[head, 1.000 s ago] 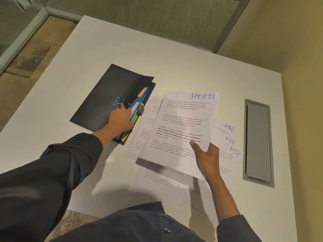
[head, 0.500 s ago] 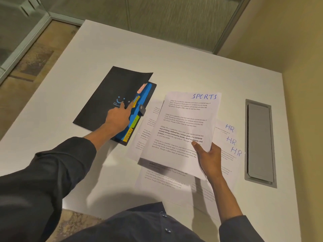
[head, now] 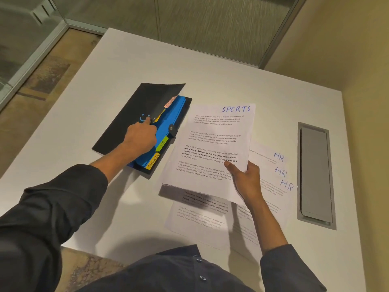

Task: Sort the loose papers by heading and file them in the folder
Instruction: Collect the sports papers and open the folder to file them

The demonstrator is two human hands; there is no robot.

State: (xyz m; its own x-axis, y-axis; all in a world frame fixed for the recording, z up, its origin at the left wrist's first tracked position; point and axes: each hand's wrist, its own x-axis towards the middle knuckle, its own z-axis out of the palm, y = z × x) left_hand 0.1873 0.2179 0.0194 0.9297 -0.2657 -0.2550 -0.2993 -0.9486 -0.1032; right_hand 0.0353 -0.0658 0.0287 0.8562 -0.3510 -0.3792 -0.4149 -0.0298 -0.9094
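Observation:
A black folder lies left of centre on the white table. My left hand grips the right edge of its cover and holds it raised. Underneath show blue dividers with a pink tab, an orange tab, a green HR tab and a yellow SPORTS tab. My right hand pinches a sheaf of sheets headed SPORTS by its lower right corner, just above the table, right of the folder. Three fanned sheets headed HR lie flat to the right.
More printed sheets lie on the table beneath the held sheaf, near the front edge. A grey cable hatch is set into the table at the right. A beige wall borders the right side and glass panels stand behind.
My left hand has drawn the folder cover up and to the left, which uncovered the blue dividers and their tabs. My right hand and the SPORTS sheaf have barely moved.

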